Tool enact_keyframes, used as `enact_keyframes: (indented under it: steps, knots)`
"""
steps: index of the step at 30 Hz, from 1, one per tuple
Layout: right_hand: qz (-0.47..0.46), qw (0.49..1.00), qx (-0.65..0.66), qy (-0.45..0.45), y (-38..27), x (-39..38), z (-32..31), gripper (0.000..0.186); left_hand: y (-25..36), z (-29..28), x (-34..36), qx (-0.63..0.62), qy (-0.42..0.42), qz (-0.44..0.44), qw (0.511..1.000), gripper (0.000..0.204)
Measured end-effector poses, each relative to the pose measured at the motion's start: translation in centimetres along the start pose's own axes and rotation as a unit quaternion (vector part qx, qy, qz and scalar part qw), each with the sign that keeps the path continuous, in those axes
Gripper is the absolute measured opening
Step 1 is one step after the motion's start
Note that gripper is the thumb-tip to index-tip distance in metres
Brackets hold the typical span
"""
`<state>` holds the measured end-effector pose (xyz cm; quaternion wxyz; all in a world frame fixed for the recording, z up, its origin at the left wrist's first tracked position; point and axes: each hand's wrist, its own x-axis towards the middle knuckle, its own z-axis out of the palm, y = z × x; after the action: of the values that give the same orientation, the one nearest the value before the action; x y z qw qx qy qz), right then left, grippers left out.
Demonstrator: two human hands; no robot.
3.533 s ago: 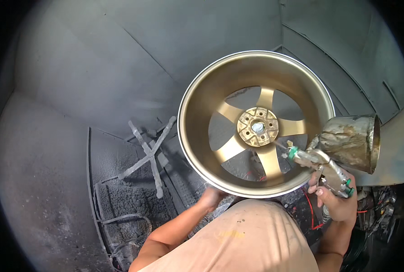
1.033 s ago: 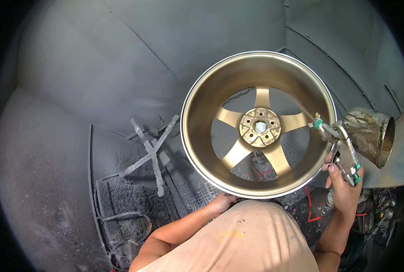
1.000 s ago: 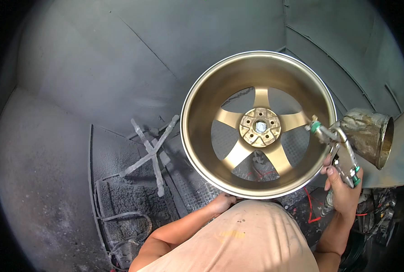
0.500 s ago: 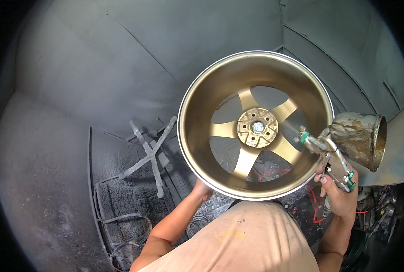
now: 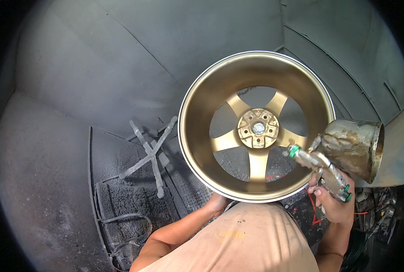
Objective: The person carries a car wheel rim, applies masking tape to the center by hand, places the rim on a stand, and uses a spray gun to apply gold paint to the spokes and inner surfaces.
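A gold-painted wheel rim [image 5: 257, 163] with a pale outer lip faces up in front of me, its spokes meeting at a hub with bolt holes. My left hand [image 5: 217, 205] is at the lip's lower left edge; its fingers are hidden beneath the rim. In my right hand [image 5: 334, 204] is a metal spray gun [image 5: 323, 167] with green fittings, gripped by the handle. Its nozzle points left over the right inner part of the rim. A paint-crusted metal cup [image 5: 352, 147] sits on the gun, mouth toward the right.
On the left stands a grey, paint-coated cross-shaped stand [image 5: 153, 154]. Curved grey walls [image 5: 111, 59] surround the work. A red hose or cord [image 5: 314, 211] runs below the rim at right, near cluttered parts [image 5: 383, 208]. A grey hose [image 5: 129, 216] lies at lower left.
The rim has turned, so its spokes stand at different angles. My left hand has shifted right along the lower edge. The spray gun has moved slightly left and down.
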<state>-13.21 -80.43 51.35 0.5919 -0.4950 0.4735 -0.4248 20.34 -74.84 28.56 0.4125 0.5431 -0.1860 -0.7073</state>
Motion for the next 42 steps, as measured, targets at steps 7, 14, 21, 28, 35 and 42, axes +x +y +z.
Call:
enact_keyframes:
  steps: [7, 14, 21, 28, 35, 42]
  knots:
    - [-0.087, 0.990, -0.035, 0.110, 0.5, 1.1, -0.7, 0.041, -0.5, -1.0, -0.6, 0.041, -0.032, -0.051, 0.997, 0.039]
    - [-0.063, 0.993, -0.009, 0.100, 0.0, 0.2, -0.2, 0.045, 2.5, -5.2, 2.2, -0.064, 0.093, 0.054, 0.992, 0.029]
    - [0.035, 0.998, -0.035, -0.038, -0.7, -0.6, -0.1, 0.058, 2.2, -6.8, 3.4, -0.073, 0.060, 0.079, 0.992, 0.025]
    - [-0.057, 0.994, -0.037, 0.083, 0.4, -0.3, -0.7, 0.046, 2.7, -1.2, 0.5, -0.035, 0.068, 0.052, 0.996, 0.038]
    - [-0.034, 0.998, -0.018, 0.056, 0.0, -1.0, -1.0, 0.047, 2.1, 1.2, -0.9, -0.052, -0.001, 0.018, 0.998, 0.044]
    - [-0.033, 0.998, -0.003, 0.053, 0.0, -1.4, 1.0, 0.053, -0.7, 0.1, -0.6, 0.030, -0.045, -0.074, 0.996, 0.042]
